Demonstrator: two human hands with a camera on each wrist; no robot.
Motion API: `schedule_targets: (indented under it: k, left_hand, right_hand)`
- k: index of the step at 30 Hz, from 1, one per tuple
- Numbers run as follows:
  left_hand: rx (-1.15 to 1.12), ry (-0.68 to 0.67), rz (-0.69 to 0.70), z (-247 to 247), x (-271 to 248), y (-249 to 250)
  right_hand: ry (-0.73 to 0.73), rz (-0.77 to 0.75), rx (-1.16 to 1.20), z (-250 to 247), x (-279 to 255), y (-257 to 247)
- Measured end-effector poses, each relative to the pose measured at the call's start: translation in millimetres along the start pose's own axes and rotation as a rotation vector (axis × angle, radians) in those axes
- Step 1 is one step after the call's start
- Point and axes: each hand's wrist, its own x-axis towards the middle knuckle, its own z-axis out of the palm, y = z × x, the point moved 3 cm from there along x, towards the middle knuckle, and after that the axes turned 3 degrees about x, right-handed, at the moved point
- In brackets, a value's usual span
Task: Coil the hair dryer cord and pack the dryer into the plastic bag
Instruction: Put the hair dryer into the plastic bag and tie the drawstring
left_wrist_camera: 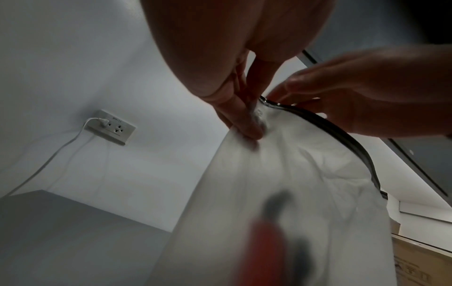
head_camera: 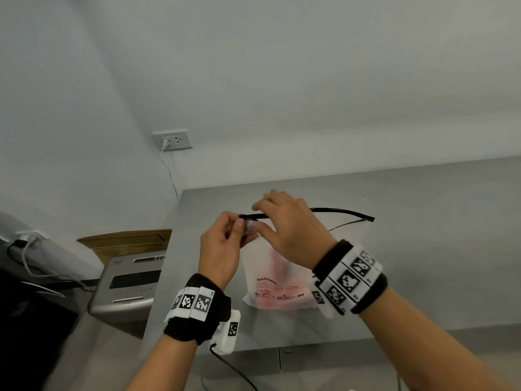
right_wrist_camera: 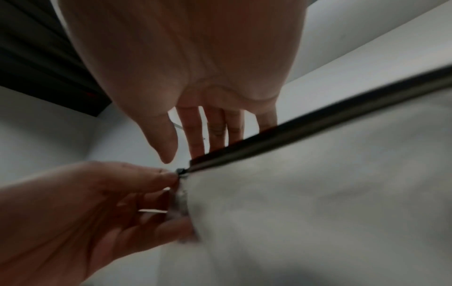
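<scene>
A frosted plastic bag (head_camera: 270, 280) hangs upright above the grey table, its black zipper strip (head_camera: 344, 211) running right along the top. The pink-red hair dryer (head_camera: 282, 266) shows blurred through the plastic, also in the left wrist view (left_wrist_camera: 264, 241). My left hand (head_camera: 244, 227) pinches the bag's top left corner just below the small slider (right_wrist_camera: 182, 172). My right hand (head_camera: 258, 217) sits at the strip's left end, straight fingers (right_wrist_camera: 215, 133) behind the strip (right_wrist_camera: 318, 120) and the thumb in front, apart from it. The cord is hidden.
The grey table (head_camera: 423, 263) stretches right and toward the wall. A wall socket (head_camera: 172, 139) with a white plug and cable sits at the back left. A grey appliance (head_camera: 129, 286) and a cardboard box (head_camera: 127, 241) stand left of the table.
</scene>
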Motion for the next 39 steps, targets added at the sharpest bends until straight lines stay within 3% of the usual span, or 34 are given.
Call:
schedule_targets:
  k: [7,16,21,27,31,35,39]
  left_hand:
    - [0.036,0.003,0.017,-4.4,-3.1,3.6]
    - [0.116,0.107,0.042,-5.2,3.0,-2.1]
    - [0.027,0.175,-0.033,-12.7,13.2,-8.2]
    - [0.005,0.199,-0.033,-16.9,19.3,-10.6]
    - [0.002,0.153,-0.008,-9.2,17.1,-7.9]
    - [0.016,0.080,0.044,0.3,12.2,-3.3]
    - [0.005,0.020,0.076,6.4,7.7,-1.1]
  right_hand:
    - [-0.023,-0.021,-0.004,17.8,21.9,-12.0]
    - [-0.004,-0.045,-0.172,13.3,15.9,-5.1]
    - [-0.020,0.042,-0.269,-5.3,-8.9,34.9]
    - [-0.011,0.264,-0.356,-45.5,-51.8,97.3]
    - [-0.021,0.435,-0.261,-70.9,-69.3,121.2]
    - [-0.090,0.235,-0.038,-58.4,-54.5,115.2]
    - [-0.358,0.163,0.128,3.2,-23.1,84.9]
